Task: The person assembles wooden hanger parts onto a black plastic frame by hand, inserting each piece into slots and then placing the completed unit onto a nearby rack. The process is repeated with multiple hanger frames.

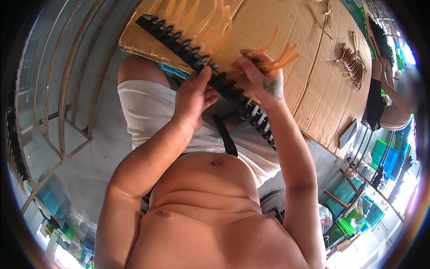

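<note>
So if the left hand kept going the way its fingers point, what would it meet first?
The left hand already touches the black rack; straight past it probably comes the cardboard sheet, though depth is unclear.

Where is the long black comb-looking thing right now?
In the head view, the long black toothed plastic rack lies slanting along the near edge of the brown cardboard sheet, upper middle, with the left hand and right hand gripping it.

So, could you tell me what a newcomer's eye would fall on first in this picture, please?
First, the long black toothed rack running slantwise across the middle, gripped by the left hand. Next, the bunch of translucent orange strips pinched in the right hand, above the rack. Behind both lies a broad cardboard sheet, filling the upper right.
</note>
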A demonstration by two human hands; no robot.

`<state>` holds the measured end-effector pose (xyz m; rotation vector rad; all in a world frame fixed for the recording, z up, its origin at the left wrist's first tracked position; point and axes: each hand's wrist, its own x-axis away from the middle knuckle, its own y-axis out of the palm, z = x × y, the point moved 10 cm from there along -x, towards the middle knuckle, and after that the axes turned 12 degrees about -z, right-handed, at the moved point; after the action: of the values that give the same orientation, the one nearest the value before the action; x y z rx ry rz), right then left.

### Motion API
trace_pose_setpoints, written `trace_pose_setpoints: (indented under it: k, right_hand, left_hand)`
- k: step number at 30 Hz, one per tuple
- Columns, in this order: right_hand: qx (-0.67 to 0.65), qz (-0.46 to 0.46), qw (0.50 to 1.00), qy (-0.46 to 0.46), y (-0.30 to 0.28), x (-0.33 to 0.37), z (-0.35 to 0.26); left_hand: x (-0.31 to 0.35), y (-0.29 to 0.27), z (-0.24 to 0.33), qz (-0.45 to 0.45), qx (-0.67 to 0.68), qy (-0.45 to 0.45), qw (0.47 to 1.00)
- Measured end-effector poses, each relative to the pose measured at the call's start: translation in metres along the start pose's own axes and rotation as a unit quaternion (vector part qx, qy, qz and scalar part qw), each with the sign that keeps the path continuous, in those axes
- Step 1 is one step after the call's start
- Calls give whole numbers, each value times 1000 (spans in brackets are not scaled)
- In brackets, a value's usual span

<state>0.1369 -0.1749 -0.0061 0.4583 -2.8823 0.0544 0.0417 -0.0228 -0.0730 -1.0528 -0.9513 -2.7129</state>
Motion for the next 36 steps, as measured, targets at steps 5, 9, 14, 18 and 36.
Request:
trace_pose_setpoints:
  k: [5, 9, 14, 18, 36]
  right_hand:
    - [91, 23, 995, -22, 12, 2, -1]
    - [92, 27, 994, -50, 20, 5, -5]
    - [133, 6, 990, -42, 26, 3, -8]
    - [138, 6, 990, -31, 26, 1, -5]
    - [60, -69, 996, -18, 14, 16, -4]
  left_hand:
    - [4, 8, 1, -25, 19, 15, 999]
    - [-2, 10, -3, -73, 3, 29, 997]
    - [1, 2, -8, -29, -28, 36, 999]
    - [-3, -1, -7, -34, -38, 43, 998]
    - [4, 4, -23, -50, -55, 2, 997]
